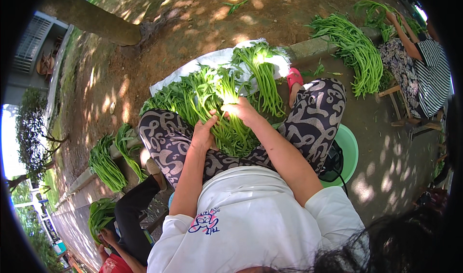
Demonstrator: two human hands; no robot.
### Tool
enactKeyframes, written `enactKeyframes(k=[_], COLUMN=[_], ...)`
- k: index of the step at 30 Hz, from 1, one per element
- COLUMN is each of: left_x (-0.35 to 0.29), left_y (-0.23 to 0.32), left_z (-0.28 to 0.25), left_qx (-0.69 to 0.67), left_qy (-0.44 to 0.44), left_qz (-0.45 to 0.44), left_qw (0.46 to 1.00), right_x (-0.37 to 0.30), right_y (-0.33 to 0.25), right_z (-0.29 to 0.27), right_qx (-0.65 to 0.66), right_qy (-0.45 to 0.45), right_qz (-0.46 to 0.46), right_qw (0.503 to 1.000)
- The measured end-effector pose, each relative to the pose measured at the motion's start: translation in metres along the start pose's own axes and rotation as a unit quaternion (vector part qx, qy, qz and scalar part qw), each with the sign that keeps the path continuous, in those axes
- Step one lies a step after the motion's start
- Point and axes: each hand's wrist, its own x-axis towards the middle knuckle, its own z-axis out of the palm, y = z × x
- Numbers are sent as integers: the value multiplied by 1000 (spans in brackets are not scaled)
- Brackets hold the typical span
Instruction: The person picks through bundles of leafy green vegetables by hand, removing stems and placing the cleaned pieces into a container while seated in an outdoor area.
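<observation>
Between my knees I hold a bunch of long-stemmed leafy greens, apparently water spinach [231, 135]. My right hand [241, 111] grips its stems from the right side. My left hand [203, 134] is closed around the left side of the same bunch, its thumb toward the stems. Just beyond my hands, more greens [169, 97] lie heaped on a white sheet [197, 63]. A separate bundle [265, 77] rests on the sheet's right part, stems pointing toward me. Leaves hide some of my fingertips.
A green basin [349, 152] with a black bag [333, 162] stands beside my right knee. A large pile of greens [359, 56] lies along the kerb near a seated person at right. Another person at lower left handles greens; more bundles [107, 164] lie nearby. A tree trunk [96, 17] rises far left.
</observation>
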Motion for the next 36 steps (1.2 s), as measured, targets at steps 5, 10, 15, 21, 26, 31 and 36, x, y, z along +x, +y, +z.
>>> enactKeyframes(k=[5, 10, 15, 21, 26, 31, 36], left_x=[8, 5, 4, 7, 10, 11, 18], left_y=[-5, -4, -3, -7, -10, -8, -7], left_z=[-21, -14, -15, -16, -16, -19, -34], left_qx=[39, 63, 67, 77, 81, 42, -46], left_qy=[24, 12, 27, 20, 39, 70, 118], left_qz=[17, -13, -7, 19, 15, 33, 80], left_qw=[999, 998, 997, 997, 996, 996, 989], right_x=[1, 2, -3, -2, 8, 17, 23], right_y=[-9, -8, -9, -3, 2, -15, -28], right_z=[-1, -4, 1, 0, -11, -32, -53], right_qx=[-2, -51, -68, -41, -108, -213, -162], right_qy=[-1, -83, -139, -144, -33, 196, 368], right_qz=[48, 22, 35, -26, -76, -36, -56], right_qw=[999, 995, 987, 988, 991, 956, 914])
